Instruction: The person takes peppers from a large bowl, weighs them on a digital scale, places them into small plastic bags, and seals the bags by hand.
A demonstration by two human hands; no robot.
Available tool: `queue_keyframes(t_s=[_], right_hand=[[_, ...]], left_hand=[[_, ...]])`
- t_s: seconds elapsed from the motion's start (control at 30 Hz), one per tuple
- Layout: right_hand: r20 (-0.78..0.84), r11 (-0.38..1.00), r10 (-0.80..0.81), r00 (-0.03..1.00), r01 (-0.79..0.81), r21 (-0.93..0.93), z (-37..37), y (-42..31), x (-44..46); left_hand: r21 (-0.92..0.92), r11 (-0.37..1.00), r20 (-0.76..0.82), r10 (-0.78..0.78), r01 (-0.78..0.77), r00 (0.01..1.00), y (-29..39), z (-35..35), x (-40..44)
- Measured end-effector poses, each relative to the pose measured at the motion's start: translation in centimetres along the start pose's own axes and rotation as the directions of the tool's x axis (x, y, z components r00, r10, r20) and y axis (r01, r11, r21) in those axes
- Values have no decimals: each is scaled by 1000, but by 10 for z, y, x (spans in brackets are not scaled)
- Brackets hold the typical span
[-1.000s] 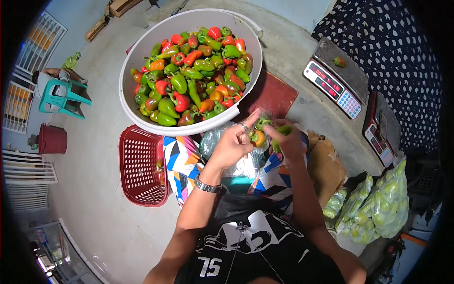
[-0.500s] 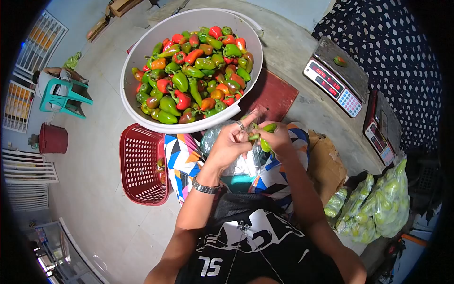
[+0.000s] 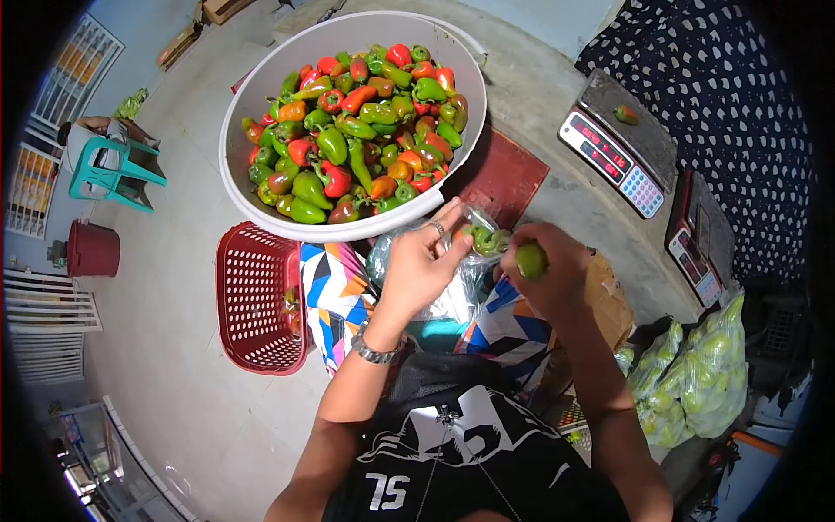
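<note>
My left hand (image 3: 422,265) is closed on a clear plastic bag (image 3: 484,237) with green and orange peppers inside, above my lap. To its right, my right hand (image 3: 550,265) grips a green pepper (image 3: 531,260), beside the bag's right side. Just beyond both hands stands a large white tub (image 3: 237,187) holding several red, green and orange peppers (image 3: 332,144). More clear plastic (image 3: 452,300) lies over my lap, below the bag.
A red basket (image 3: 248,304) stands left of my legs. Two scales (image 3: 613,157) are at the right, one with a pepper on it. Filled bags (image 3: 709,374) sit lower right. A person (image 3: 91,143) is near a green chair (image 3: 113,170) at far left.
My right hand has moved right, away from the bag, with a green pepper in it. More of the bag's peppers now show. My left hand has stayed at the bag.
</note>
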State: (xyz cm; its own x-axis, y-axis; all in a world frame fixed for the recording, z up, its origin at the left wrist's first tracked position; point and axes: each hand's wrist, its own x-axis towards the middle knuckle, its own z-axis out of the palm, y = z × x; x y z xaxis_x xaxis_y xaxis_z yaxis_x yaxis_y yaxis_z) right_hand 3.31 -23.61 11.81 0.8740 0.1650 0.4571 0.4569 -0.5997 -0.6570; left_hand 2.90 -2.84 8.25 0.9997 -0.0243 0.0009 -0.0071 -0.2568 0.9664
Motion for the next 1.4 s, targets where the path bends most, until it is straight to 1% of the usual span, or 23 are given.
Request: queue_keyframes(t_s=[0.03,0.1,0.2,0.3,0.33,0.37,0.4,0.47,0.53,0.6,0.63,0.7,0.8,0.9,0.93,0.97,1.0,1.03,1.1,1.2,1.3,1.33,1.4], right_hand=[[54,999,-48,997,50,-20,-3,0,0],[160,987,-141,977,151,-48,-9,4,3],[363,972,-143,921,199,-121,-18,8,6],[328,987,-160,931,160,26,-21,11,8],[271,995,12,962,-37,90,-16,12,7],[225,960,188,956,-227,161,-9,16,4],[193,883,365,911,-404,238,-2,22,0],[340,712,401,851,-523,469,11,40,-1],[421,563,448,789,-614,553,17,33,2],[430,504,537,726,-684,527,21,18,4],[382,569,522,762,-646,510,27,23,3],[303,688,485,820,-572,447,41,33,0],[240,831,432,869,-487,268,47,22,3],[302,740,426,853,-520,426,59,24,0],[112,883,304,946,-324,340,63,24,0],[-60,971,139,989,-124,207,67,22,-1],[-201,997,-55,978,64,37,69,21,-3],[-172,997,-76,982,78,4,67,18,-5],[-114,991,-122,986,115,-62,61,13,-7],[-78,992,-107,991,102,-71,65,14,1],[-2,997,-75,997,75,-32,66,21,2],[8,999,-39,999,39,-2,65,23,4],[30,998,32,999,-34,58,59,23,8]], left_hand=[[140,981,-75,142,-131,987,0,4,2],[375,857,-111,420,-354,901,-3,4,9],[411,817,20,435,-404,900,13,-2,11],[303,876,58,377,-376,925,29,-10,7],[305,871,75,382,-386,921,34,-12,5],[305,865,91,390,-398,916,39,-13,3],[303,860,109,396,-410,912,44,-14,2],[297,873,128,365,-387,922,51,-17,0],[295,886,140,330,-357,934,52,-21,0],[351,857,143,349,-377,926,46,-26,1],[378,840,143,364,-391,920,44,-28,3],[322,881,129,323,-347,938,48,-29,3],[278,913,123,274,-298,954,52,-29,0],[293,900,115,301,-322,947,52,-29,-1],[305,889,106,323,-340,940,51,-30,0],[283,909,110,285,-305,952,53,-32,0],[260,928,116,244,-266,963,55,-33,-1],[235,945,124,203,-227,971,55,-33,-2],[267,925,126,243,-269,962,55,-34,1],[262,925,127,248,-274,960,51,-30,-1],[226,952,153,173,-205,973,54,-32,0],[214,962,169,135,-170,976,55,-34,0],[257,958,188,81,-129,979,52,-35,0]])
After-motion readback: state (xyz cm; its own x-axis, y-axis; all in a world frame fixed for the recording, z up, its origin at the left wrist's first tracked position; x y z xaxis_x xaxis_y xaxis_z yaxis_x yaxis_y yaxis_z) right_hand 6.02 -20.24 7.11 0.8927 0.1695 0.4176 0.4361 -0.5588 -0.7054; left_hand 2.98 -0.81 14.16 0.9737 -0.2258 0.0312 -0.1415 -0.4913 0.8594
